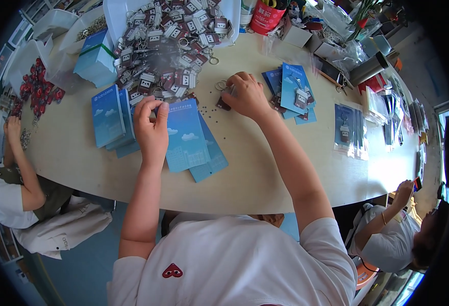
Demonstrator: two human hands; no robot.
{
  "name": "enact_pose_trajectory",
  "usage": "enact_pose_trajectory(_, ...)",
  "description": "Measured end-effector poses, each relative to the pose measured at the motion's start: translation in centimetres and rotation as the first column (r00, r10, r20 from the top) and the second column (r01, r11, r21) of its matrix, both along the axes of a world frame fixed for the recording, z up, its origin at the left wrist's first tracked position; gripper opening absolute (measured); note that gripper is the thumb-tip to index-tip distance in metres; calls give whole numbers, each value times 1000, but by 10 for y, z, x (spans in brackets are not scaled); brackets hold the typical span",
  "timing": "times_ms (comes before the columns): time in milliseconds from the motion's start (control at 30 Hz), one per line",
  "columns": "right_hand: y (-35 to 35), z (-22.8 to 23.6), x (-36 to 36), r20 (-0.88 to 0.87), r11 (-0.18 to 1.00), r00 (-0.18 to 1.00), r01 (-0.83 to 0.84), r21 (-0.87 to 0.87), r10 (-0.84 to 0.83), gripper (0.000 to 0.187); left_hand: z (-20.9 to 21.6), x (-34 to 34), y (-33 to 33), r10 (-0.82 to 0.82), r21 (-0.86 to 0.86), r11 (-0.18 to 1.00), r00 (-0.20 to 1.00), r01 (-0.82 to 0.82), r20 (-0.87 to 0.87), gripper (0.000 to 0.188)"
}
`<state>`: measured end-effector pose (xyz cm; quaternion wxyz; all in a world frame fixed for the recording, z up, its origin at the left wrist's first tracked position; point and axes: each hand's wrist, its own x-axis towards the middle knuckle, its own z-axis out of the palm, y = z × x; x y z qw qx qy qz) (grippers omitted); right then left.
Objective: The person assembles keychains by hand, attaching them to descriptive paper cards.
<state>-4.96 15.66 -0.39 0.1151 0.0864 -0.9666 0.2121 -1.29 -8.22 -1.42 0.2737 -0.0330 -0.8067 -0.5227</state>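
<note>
My left hand is bent at the upper left corner of a blue card, thumb and fingertips close together at its edge. Another blue card sticks out from under it. My right hand has its fingers curled down over a dark brown keychain, whose metal ring shows beside the fingertips. Left of my left hand lie stacked blue cards. Right of my right hand, keychains lie on more blue cards. Tiny dark bits are scattered between my hands.
A heap of brown-and-white keychains spills from a white bin. A banded blue card stack stands beside it. Red pieces lie far left near a person's hand. Bagged keychains and another person are at right.
</note>
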Motion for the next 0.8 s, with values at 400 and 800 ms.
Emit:
enact_pose_trajectory(400,-20,-4,-13,-9,999,999,47,12,-47,14,25,11,11,-90,220,975,966,36,241,20)
enact_pose_trajectory(800,-32,46,60,-252,732,953,-293,-615,169,19,25,22,39,-343,401,880,926,256,160,31)
